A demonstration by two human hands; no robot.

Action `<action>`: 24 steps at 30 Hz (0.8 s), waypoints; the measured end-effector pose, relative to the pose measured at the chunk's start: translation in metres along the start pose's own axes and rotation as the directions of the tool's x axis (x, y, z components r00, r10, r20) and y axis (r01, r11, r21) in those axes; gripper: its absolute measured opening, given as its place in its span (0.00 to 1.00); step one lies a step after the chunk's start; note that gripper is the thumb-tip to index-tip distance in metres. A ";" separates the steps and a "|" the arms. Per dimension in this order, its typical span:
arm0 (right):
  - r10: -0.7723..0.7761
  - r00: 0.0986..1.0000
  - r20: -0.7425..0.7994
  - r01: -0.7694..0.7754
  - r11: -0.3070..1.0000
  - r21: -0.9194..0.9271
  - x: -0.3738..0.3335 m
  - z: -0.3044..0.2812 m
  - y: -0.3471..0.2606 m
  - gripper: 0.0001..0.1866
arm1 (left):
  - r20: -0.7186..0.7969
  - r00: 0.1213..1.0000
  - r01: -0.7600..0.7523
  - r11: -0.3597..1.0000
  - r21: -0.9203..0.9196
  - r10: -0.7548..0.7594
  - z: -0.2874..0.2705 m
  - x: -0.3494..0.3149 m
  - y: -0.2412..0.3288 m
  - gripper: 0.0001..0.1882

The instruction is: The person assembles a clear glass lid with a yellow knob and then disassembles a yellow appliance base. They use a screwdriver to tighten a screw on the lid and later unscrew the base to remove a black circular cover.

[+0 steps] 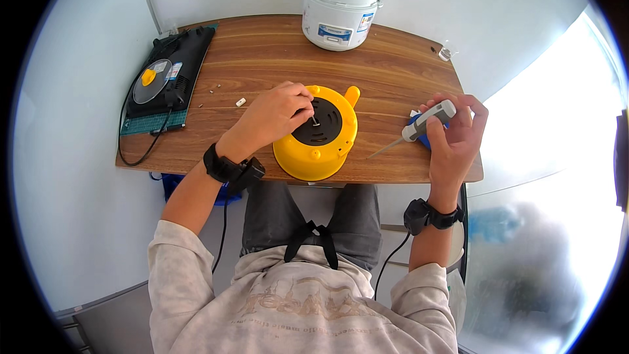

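Observation:
A yellow round appliance [308, 165], probably a small electric pot, lies upside down near the table's front edge. Its black vented base plate [322, 134] faces up, and a stubby handle sticks out at the far right. Over that plate, my left hand [280, 113] has its fingers pinched at a small metal piece [315, 122]; its exact kind is too small to tell. To the right, my right hand [455, 136] is raised, gripping a screwdriver [419, 128] by its grey and white handle. The thin shaft slants down to the left, apart from the appliance.
A white rice cooker [340, 18] stands at the back. At left, a black flat appliance [190, 59] carries a glass lid [156, 88] and cable on a green mat [136, 124]. A small white part [240, 101] and tiny bits lie nearby. Something blue [417, 118] sits behind my right hand.

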State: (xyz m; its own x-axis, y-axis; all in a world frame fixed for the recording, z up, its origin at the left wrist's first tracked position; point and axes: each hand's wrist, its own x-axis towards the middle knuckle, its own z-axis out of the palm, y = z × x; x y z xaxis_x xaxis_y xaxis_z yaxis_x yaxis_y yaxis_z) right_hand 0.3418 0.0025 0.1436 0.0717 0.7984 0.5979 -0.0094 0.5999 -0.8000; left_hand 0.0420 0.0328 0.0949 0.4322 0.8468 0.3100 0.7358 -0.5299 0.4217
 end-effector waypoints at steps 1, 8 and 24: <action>0.002 1.000 0.001 -0.002 1.000 0.003 0.000 0.000 0.000 0.26 | -0.007 1.000 -0.001 1.000 -0.004 0.001 0.000 0.000 0.000 0.09; 0.002 1.000 0.011 -0.002 1.000 0.016 -0.001 -0.001 0.004 0.26 | 0.009 1.000 0.005 0.994 -0.114 -0.004 0.001 -0.001 -0.006 0.10; 0.038 0.999 0.016 -0.038 0.999 0.009 0.002 0.008 0.003 0.26 | 0.178 0.914 0.255 0.176 -0.951 -0.364 -0.019 -0.018 -0.053 0.15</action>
State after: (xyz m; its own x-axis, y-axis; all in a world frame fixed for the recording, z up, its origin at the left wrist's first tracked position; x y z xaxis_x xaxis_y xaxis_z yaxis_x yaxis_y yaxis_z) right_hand 0.3339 0.0064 0.1424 0.0548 0.8212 0.5680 -0.0206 0.5697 -0.8216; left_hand -0.0149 0.0445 0.0833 0.2200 0.9753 -0.0218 -0.2565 0.0793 0.9633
